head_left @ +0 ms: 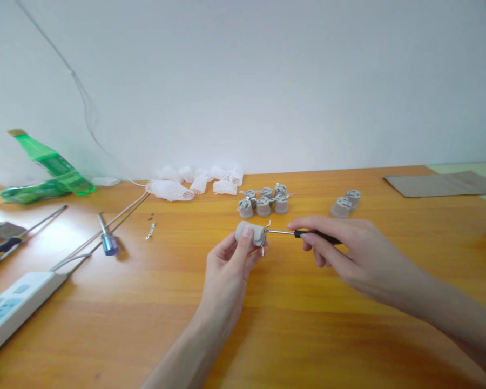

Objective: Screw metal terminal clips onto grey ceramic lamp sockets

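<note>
My left hand (pixel 229 267) is closed around a small grey ceramic lamp socket (pixel 254 232), held on its side above the wooden table (pixel 267 324), thumb on top. My right hand (pixel 340 248) pinches a thin black-handled screwdriver (pixel 308 234). Its metal shaft points left, and the tip meets the socket's right end, where small metal terminals stick out.
Behind lie a cluster of several grey sockets (pixel 264 201), two more sockets (pixel 345 203), and white foam netting (pixel 194 183). To the left are a blue-handled screwdriver (pixel 107 236), a white power strip (pixel 12 308), cables, a green plastic bag (pixel 48 173). Brown cardboard (pixel 441 183) sits far right.
</note>
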A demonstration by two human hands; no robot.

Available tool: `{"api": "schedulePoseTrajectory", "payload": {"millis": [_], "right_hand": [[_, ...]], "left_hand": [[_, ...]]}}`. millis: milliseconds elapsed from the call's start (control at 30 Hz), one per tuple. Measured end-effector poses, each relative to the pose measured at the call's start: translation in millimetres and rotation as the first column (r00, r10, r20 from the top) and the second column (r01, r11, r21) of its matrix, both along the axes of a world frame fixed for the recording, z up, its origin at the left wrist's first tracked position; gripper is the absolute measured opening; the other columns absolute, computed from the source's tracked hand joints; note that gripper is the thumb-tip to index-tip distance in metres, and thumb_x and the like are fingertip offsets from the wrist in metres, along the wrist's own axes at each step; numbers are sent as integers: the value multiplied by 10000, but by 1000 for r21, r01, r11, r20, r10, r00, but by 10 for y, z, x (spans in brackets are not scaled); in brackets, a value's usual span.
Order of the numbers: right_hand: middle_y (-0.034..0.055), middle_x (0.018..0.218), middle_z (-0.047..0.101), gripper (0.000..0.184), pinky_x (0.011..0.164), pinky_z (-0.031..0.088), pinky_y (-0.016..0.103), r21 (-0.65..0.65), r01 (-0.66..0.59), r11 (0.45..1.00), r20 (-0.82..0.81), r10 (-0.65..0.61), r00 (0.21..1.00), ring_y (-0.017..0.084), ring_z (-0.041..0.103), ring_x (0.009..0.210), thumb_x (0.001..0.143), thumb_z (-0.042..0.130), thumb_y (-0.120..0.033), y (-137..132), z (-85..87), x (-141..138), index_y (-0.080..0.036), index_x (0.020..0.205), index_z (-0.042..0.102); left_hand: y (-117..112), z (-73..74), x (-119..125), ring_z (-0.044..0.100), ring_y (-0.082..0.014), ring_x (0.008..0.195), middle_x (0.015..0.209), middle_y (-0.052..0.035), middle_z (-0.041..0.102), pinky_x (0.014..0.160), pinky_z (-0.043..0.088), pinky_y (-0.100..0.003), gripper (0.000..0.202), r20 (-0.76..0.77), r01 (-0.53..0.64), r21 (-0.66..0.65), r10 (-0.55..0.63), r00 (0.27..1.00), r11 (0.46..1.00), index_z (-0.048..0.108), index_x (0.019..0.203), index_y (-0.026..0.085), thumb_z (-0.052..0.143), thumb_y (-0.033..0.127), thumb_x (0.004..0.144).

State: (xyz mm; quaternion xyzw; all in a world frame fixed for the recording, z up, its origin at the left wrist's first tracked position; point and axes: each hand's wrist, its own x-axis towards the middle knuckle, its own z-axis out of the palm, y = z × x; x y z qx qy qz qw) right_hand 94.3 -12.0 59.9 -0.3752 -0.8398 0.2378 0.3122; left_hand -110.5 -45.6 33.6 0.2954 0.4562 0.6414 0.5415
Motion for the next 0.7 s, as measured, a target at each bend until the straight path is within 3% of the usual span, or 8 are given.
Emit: {"api": "schedulePoseTrajectory", "payload": {"millis": [100,200,300,400,467,700], "right_hand": [[51,919,717,268,619,565,284,-327,13,945,-227,-92,970,143,655,648,1019,503,-343,-66,-322,100,-215,1222,622],[36,854,681,272,671,591,303,-465,11,885,-378,-210,902,156,653,685,960,603,-363,-69,-552,201,-188,1168,619],[43,865,665,277,683,582,294,-445,58,894,-392,-253,885,153,636,701,938,629,-356,-11,-651,296,-167,1137,665],[73,988,661,262,693,567,281,-359,95,928,-385,-240,891,162,637,786,921,648,-346,51,-677,361,-174,1098,735],[71,951,663,272,668,558,279,-351,93,932,-392,-236,889,168,635,785,917,654,-365,70,-685,378,-174,1077,762],[61,825,724,353,633,563,304,-516,17,856,-440,-282,853,156,648,651,911,664,-492,87,-711,374,-162,1034,679]], "left_hand": [[53,-14,127,646,-157,854,920,-76,735,819,545,-266,337,-138,14,-3,-14,990,1000,780,879,122,812,442,778],[133,-92,275,647,-169,868,933,-84,734,836,554,-286,387,-182,32,-14,-34,983,999,782,902,120,815,478,759],[196,-216,396,650,-174,876,938,-83,731,876,560,-309,408,-196,34,-11,-36,980,999,783,909,122,832,487,733],[208,-327,447,638,-159,846,916,-70,727,834,556,-274,395,-255,10,8,-8,967,1000,783,917,134,806,497,763],[194,-368,437,634,-155,836,902,-65,725,810,549,-254,379,-293,17,11,-14,956,1000,782,920,136,799,488,778],[157,-360,320,645,-163,817,886,-66,727,785,545,-251,354,-312,78,6,-72,947,997,776,892,133,785,474,799]]}}
